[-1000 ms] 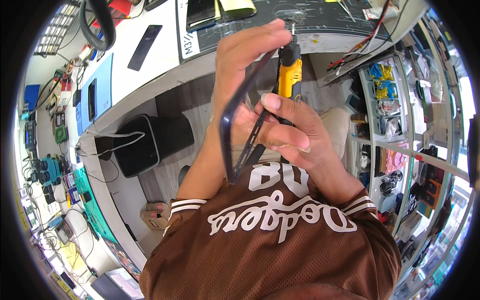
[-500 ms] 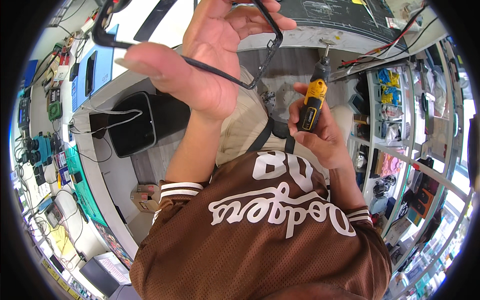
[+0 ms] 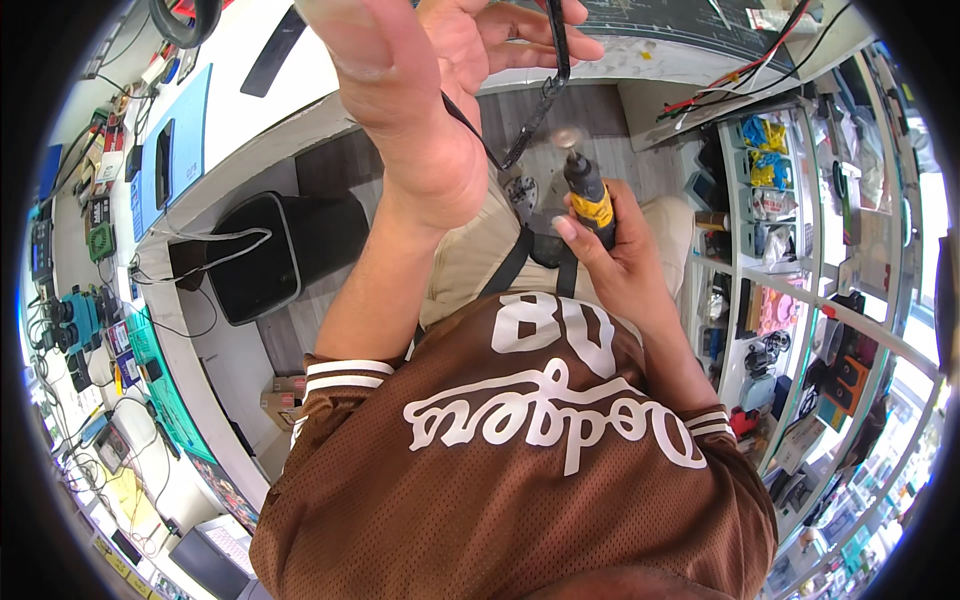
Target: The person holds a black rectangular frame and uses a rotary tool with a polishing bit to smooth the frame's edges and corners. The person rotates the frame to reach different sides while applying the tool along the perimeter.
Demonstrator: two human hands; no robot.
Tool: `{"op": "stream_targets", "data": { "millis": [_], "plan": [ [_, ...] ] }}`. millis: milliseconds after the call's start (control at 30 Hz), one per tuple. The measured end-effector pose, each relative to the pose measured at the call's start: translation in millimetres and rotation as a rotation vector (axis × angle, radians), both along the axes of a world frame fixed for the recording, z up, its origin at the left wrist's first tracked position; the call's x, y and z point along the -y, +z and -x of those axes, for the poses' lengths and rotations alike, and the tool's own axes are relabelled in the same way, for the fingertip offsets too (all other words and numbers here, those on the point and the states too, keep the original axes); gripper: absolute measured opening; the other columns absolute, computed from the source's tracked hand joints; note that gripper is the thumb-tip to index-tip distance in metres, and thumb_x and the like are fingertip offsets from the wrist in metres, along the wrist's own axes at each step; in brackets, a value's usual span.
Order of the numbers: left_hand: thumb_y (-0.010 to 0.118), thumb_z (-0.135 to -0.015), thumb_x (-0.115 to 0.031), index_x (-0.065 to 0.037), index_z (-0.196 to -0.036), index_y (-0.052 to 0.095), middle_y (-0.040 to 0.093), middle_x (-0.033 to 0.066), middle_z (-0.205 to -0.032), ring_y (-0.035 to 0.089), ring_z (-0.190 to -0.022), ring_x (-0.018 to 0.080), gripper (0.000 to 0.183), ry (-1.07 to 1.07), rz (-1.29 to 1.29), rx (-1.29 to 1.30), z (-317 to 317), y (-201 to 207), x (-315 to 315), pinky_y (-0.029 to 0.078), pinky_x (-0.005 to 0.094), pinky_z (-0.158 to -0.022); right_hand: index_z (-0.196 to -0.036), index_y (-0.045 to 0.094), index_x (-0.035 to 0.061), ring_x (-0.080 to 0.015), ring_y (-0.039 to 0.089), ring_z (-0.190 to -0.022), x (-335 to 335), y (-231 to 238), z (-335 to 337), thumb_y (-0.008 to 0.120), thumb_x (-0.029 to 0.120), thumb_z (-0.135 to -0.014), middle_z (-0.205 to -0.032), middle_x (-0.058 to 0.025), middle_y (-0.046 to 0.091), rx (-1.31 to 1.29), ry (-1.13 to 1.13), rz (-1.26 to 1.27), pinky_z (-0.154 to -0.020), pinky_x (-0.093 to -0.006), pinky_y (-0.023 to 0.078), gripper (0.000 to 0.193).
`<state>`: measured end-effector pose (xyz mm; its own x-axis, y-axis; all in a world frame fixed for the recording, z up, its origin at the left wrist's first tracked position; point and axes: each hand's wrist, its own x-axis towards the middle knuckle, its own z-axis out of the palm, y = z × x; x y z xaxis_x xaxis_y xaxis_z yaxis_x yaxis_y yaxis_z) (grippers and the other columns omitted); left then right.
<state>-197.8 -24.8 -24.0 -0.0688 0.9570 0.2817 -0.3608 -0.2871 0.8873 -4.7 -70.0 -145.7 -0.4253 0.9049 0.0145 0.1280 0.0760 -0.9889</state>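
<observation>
Head view: the thin black angular frame [image 3: 561, 60] is at the splayed left hand [image 3: 430, 145], grip unclear, while the right hand [image 3: 630, 250], clasped round the yellow-and-black rotary tool [image 3: 592, 210], has brought its round disc [image 3: 567, 138] within easy reach, open grey floorboards [image 3: 602, 118] and white bench edge [image 3: 612, 60] lying to the frame's right.

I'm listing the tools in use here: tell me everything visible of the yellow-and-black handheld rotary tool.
The yellow-and-black handheld rotary tool looks plastic-cased, with a tapering black nose and a small round disc at its tip, too blurred to detail. The right hand wraps its body, hiding much of it. It's held above the lap, nose pointing away from the person.
</observation>
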Motion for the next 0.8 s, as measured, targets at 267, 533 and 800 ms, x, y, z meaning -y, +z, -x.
{"op": "stream_targets", "data": {
  "millis": [267, 533, 800],
  "plan": [
    [-0.005, -0.058, -0.108, 0.006, -0.122, 0.057, 0.065, 0.0156, -0.117, 0.064, -0.099, 0.0219, 0.145, 0.123, 0.006, -0.107, -13, 5, 5, 0.048, 0.0341, -0.094, -0.122, 0.059, 0.0025, -0.0257, 0.062, -0.083, -13, 3, 0, 0.075, 0.017, -0.093, -0.095, -0.0135, 0.066, 0.132, -0.126, -0.12, -0.079, -0.0339, 0.051, 0.036],
    [-0.009, -0.055, -0.108, 0.005, -0.12, 0.059, 0.065, 0.0151, -0.115, 0.063, -0.097, 0.0211, 0.147, 0.084, -0.009, -0.119, -13, 5, 4, 0.048, 0.0335, -0.094, -0.122, 0.061, 0.0032, -0.0334, 0.065, -0.094, -18, 12, -7, 0.076, 0.015, -0.092, -0.105, -0.0167, 0.067, 0.222, -0.141, -0.237, -0.083, -0.0393, 0.051, 0.036],
    [-0.005, -0.053, -0.11, 0.005, -0.12, 0.057, 0.066, 0.0172, -0.115, 0.064, -0.097, 0.0226, 0.148, 0.115, 0.031, -0.094, -17, 9, 7, 0.049, 0.0347, -0.093, -0.122, 0.06, 0.0021, -0.0096, 0.055, -0.077, -24, 10, -12, 0.075, 0.013, -0.094, -0.088, -0.0046, 0.063, 0.266, -0.176, -0.382, -0.071, -0.0253, 0.047, 0.033]
  ]
}}
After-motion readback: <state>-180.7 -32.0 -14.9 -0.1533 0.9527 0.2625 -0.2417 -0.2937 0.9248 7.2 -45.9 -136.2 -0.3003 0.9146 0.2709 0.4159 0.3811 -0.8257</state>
